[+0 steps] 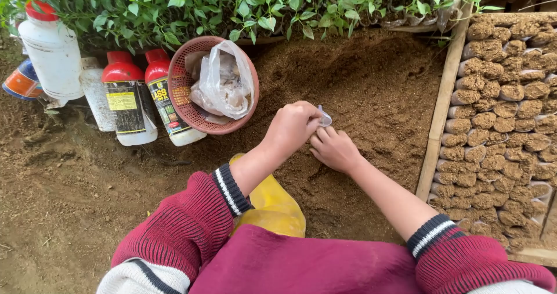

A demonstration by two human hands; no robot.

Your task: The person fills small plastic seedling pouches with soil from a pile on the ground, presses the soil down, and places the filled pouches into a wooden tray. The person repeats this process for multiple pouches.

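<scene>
My left hand (292, 127) is closed around the top of a small clear plastic bag (324, 118), holding it just above a heap of brown soil (360, 85). My right hand (333, 149) rests right beside it, its fingers touching the bag's lower side and the soil. Both arms wear dark red knitted sleeves with striped cuffs. How much soil is in the bag is hidden by my fingers.
A red plastic basket (180, 96) holding a clear bag stands left of the hands. Bottles with red caps (125, 96) and a white jug (52, 53) line the far left. Green seedlings (232, 4) run along the back. A wooden frame (441, 108) holds several soil-filled bags (499, 125) at right. A yellow boot (272, 204) shows below.
</scene>
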